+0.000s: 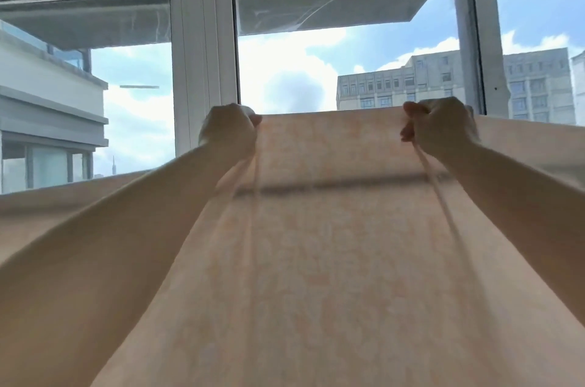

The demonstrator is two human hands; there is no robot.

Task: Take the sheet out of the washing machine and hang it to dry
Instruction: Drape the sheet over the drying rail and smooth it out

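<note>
A pale peach sheet (332,244) with a faint pattern fills the lower half of the head view, stretched up in front of me. My left hand (228,127) is closed on its top edge at the left. My right hand (440,123) grips the same edge further right. The edge runs taut and level between both fists. A dark horizontal line shows through the fabric a little below my hands, possibly a rail behind it. More of the sheet spreads out to both sides beyond my arms.
White window frames (202,54) stand straight ahead, with sky and grey buildings (411,82) outside. An opened window pane (332,3) tilts outward above the middle opening. A neighbouring balcony (47,95) is at the left.
</note>
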